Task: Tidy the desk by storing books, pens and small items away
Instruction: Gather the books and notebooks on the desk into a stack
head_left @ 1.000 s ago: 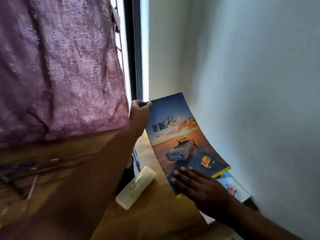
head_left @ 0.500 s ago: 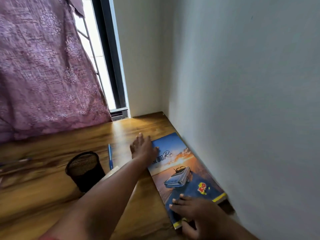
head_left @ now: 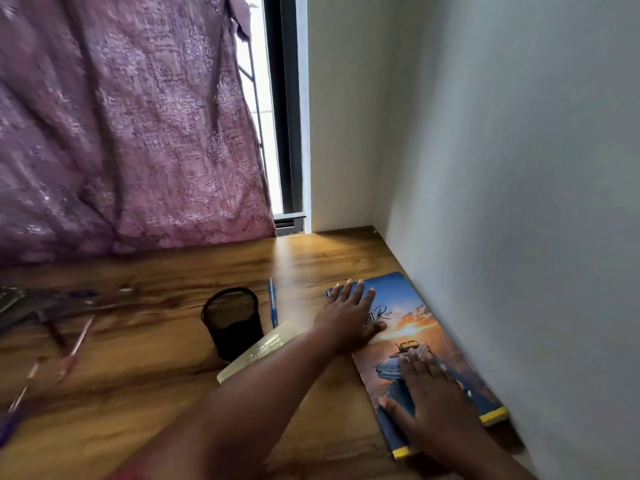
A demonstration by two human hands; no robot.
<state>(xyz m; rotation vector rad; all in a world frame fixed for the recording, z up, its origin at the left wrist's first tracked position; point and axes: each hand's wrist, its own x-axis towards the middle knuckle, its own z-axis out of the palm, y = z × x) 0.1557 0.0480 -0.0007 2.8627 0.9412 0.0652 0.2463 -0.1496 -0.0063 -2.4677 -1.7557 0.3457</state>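
A blue book (head_left: pixel 420 327) with a sunset and car cover lies flat on the wooden desk (head_left: pixel 138 393), its long side against the right wall. My left hand (head_left: pixel 349 315) presses flat on the book's far end with straight fingers. My right hand (head_left: pixel 433 407) lies flat on its near end. A black mesh pen cup (head_left: pixel 232 322) stands left of the book. Between cup and book a blue pen (head_left: pixel 273 306) lies on the desk. A pale yellow flat case (head_left: pixel 258 351) rests partly under my left forearm.
Several pens and pencils (head_left: pixel 74 351) lie blurred on the desk's left side, with dark items (head_left: pixel 20 306) beyond them. A purple curtain (head_left: pixel 121 126) hangs behind the desk. The white wall (head_left: pixel 519 202) bounds the right side, and a window frame (head_left: pixel 285 133) fills the corner.
The book went from tilted up in both hands to lying flat by the wall. My left hand let go of its top edge and now presses flat on it.
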